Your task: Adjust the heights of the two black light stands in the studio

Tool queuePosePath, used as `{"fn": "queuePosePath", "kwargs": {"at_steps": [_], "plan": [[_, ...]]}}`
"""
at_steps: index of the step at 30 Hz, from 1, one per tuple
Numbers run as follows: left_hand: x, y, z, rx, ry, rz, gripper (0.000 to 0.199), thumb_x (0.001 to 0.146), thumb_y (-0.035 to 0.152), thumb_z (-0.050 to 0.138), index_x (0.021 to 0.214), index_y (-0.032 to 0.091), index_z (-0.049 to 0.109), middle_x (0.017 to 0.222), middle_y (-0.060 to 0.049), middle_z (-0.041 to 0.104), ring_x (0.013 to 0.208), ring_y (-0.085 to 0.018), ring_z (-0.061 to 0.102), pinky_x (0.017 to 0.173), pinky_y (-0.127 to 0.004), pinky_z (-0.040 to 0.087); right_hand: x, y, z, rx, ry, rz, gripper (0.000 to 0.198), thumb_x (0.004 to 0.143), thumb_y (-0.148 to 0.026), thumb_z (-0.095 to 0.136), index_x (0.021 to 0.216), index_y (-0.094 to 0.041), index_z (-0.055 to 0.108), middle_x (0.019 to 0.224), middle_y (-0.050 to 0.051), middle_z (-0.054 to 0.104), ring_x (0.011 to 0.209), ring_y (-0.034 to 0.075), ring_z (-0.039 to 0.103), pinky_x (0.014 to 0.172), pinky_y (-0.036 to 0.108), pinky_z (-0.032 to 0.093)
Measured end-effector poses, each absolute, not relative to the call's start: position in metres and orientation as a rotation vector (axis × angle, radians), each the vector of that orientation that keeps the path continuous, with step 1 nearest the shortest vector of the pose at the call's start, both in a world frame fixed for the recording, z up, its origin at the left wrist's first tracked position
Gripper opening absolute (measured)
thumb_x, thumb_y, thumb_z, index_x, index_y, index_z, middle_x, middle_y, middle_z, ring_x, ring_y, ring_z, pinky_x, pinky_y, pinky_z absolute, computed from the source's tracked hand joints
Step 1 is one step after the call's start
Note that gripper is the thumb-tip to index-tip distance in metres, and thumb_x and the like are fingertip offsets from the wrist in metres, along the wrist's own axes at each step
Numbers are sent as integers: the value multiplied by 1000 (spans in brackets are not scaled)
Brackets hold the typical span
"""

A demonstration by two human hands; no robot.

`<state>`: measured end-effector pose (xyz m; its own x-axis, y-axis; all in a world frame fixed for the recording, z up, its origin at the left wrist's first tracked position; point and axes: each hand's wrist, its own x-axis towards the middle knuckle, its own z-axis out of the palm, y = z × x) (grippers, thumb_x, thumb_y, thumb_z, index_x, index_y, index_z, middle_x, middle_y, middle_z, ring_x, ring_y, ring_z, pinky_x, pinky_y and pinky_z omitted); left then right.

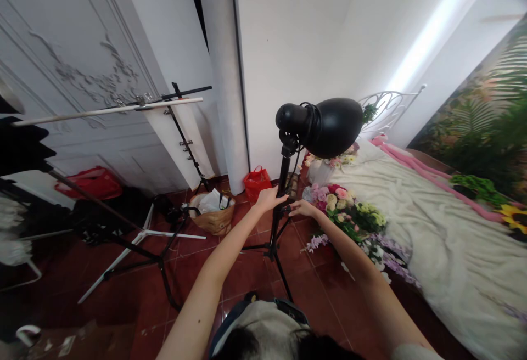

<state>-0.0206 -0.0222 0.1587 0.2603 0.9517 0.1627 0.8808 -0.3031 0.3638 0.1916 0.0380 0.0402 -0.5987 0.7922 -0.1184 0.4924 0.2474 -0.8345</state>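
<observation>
Lamp (335, 128), black and domed, tops a slim black tripod stand (273, 236) on red tiles (307, 275), likely top-heavy, best steadied by its pole (284, 172). The left hand (268, 201) clasps it; whether the right hand (305, 209) pinches anything, I can't tell.

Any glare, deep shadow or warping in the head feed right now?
Head view: bright glare streaks the wall above the headboard; head view: the lower left sinks into shadow; head view: wide-angle distortion stretches the forearms; head view: the black lamp shows little surface detail, while left hand and right hand look slightly soft.
</observation>
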Motion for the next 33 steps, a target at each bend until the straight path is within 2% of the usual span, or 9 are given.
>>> {"fn": "queuePosePath", "kwargs": {"at_steps": [6,10,14,18,22,25,27,30,33], "plan": [[-19,-21,159,2337,1732,493,55,79,63,42,106,18,58,87,-9,69,84,-24,65,73,-29,47,177,9,25,-1273,-2033,822,27,67,-21,65,93,-24,73,86,3,64,70,13,54,71,24,45],[-19,-21,160,2330,1736,473,53,79,61,45,108,18,58,89,-9,69,86,-24,65,75,-29,47,170,-3,23,-1424,-1649,1196,32,78,-20,52,108,-19,63,83,3,66,62,10,57,64,22,48],[-19,-22,160,2319,1736,492,53,80,61,43,110,19,57,92,-9,69,89,-24,65,76,-29,47,169,-3,40,-1534,-1145,1684,35,90,-37,41,110,-12,53,80,10,69,58,11,61,60,23,52],[-19,-23,161,2299,1749,489,55,79,61,44,113,20,55,94,-9,69,91,-24,64,78,-29,47,164,-2,56,-1464,-1138,1840,37,83,-45,55,99,-12,57,80,12,70,64,12,65,62,22,53],[-20,-22,160,2280,1739,486,54,78,62,46,108,19,58,92,-8,69,88,-24,64,75,-28,47,156,-5,56,-1553,-1105,1726,36,76,-32,66,105,-14,55,78,9,70,66,12,65,63,22,52],[-22,-20,161,2285,1702,560,53,77,62,46,106,20,60,91,-8,69,86,-25,64,73,-29,47,154,-7,53,-1453,-1046,1613,48,69,-21,68,113,-18,49,93,8,70,81,14,66,71,26,52],[-26,-19,163,2291,1627,600,53,75,62,48,104,20,60,91,-7,69,86,-26,64,71,-30,47,155,-5,55,-1350,-1052,1533,50,68,-22,66,115,-20,49,100,8,68,88,15,65,75,27,52],[-34,-18,165,2231,1461,657,49,72,61,53,98,20,62,89,-5,69,83,-22,63,71,-28,47,156,2,59,-1230,-1130,1512,46,69,-28,63,113,-18,51,97,9,69,86,16,65,77,28,51],[-43,-18,159,2007,1281,859,44,78,57,48,96,18,61,91,-4,68,82,-16,63,73,-24,48,153,6,59,-1162,-1390,1433,44,60,-25,69,102,-17,57,95,8,68,85,17,64,79,32,50]]}}
